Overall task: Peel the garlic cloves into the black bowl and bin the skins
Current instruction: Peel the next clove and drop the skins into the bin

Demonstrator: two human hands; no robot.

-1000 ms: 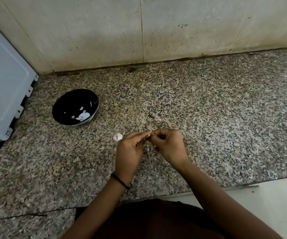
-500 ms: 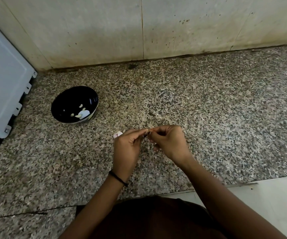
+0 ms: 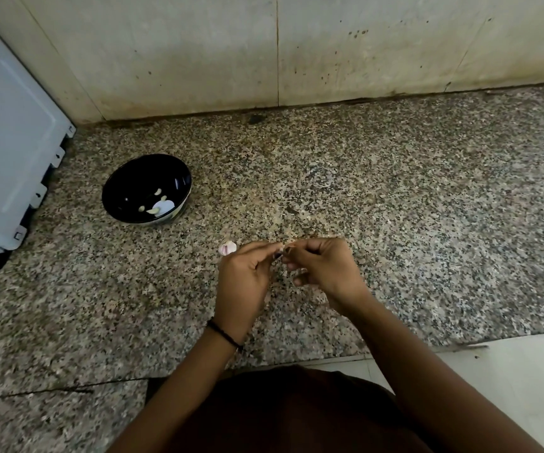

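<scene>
clove: small pale garlic clove still pinched above the speckled granite bench | left hand and right hand fingers both gripping it, barely moved | round black bowl gained nothing | we judge this peel unfinished

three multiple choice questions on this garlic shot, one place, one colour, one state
1. Where is the black bowl from the hands? A) left, nearer the wall B) right C) between them
2. What colour is the loose garlic piece on the counter? A) green B) pinkish white C) black
3. What are the left hand and right hand doing? A) lying flat B) reaching into the bowl C) pinching one small piece together

Key: 1A, it stands up-left of both hands; 2B, pale with pink streaks; 3C, the fingertips meet on it.
</scene>
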